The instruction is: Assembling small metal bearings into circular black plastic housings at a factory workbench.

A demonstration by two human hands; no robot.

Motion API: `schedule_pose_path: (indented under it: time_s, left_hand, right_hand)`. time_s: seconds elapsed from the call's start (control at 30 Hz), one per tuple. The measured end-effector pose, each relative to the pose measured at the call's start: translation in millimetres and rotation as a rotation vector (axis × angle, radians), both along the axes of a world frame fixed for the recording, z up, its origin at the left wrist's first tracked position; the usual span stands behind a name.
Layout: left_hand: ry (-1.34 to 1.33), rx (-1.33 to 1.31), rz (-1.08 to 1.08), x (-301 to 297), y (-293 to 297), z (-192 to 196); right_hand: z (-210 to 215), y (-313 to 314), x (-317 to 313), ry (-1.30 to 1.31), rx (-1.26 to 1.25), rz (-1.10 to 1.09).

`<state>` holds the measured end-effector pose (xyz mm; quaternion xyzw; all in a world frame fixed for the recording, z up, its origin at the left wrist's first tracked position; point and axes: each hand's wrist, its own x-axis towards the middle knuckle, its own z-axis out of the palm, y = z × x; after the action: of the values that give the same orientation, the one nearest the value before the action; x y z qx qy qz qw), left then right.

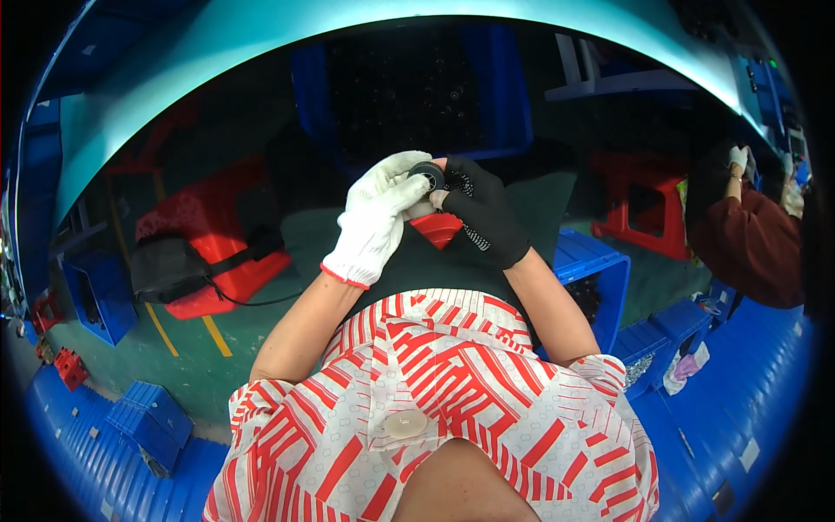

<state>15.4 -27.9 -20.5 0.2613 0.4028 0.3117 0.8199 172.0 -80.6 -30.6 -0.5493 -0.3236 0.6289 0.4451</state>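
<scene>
My left hand (370,213), in a white knit glove with a red cuff, is closed on a small black round part (428,173) with spokes on its face, like a little wheel. My right hand (484,210) wears a black glove with white grip dots and bare fingertips. Its thumb and fingers pinch the same part from the right. Both hands meet in front of my chest. Under them shows a red wedge-shaped piece (437,230); whether either hand touches it, I cannot tell.
Beyond my hands stands a blue bin (515,96) with many small dark pieces, below the teal bench edge (261,26). A black bag (170,270) lies by a red stool (228,217) at left. Right are another red stool (648,204), a blue crate (600,257) and a co-worker (752,235).
</scene>
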Motion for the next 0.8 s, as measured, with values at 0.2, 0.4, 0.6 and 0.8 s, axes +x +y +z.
schedule_pose_path:
  time_s: [0.2,0.4,0.6,0.8]
  left_hand:
    - [-0.003,-0.004,0.017,-0.2,0.5,-0.4]
    - [0.010,-0.035,-0.019,-3.2,2.6,-0.7]
    - [0.076,0.009,-0.053,-4.6,0.1,-2.8]
    - [-0.079,-0.047,-0.042,-3.9,6.2,-0.8]
  right_hand:
    - [0.7,-0.5,5.5,-0.079,0.064,0.070]
    - [4.2,1.7,8.8,0.051,0.035,0.051]
    - [0.5,-1.9,6.9,0.185,-0.008,-0.011]
    - [-2.6,-0.3,13.9,0.121,0.002,-0.041]
